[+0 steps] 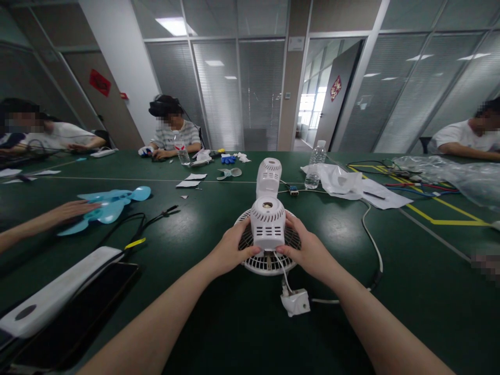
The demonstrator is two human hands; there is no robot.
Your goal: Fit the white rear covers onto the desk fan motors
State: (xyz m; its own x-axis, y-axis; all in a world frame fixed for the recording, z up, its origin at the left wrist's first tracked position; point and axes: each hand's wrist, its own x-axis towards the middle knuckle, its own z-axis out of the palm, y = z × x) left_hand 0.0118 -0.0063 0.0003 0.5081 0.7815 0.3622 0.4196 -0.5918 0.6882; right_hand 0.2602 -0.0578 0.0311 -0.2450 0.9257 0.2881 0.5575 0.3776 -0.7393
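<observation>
A small white fan lies face down on the dark green table (219, 317). Its round grille (263, 263) rests flat and its white motor housing (267, 223) stands up in the middle. My left hand (229, 251) grips the housing and grille from the left. My right hand (308, 249) grips them from the right, thumb against the housing. A white cord runs from the fan to a small white plug block (296, 302) just in front of me. Another white fan part (269, 176) stands right behind the housing.
A co-worker's hand (68, 212) rests on a light blue fan blade (111, 204) at the left. A white strip (58, 291) and black tablet lie at the near left. A water bottle (315, 165), white sheets (344, 182), cables and a clear plastic bag (449, 174) sit at the right. People sit around the table.
</observation>
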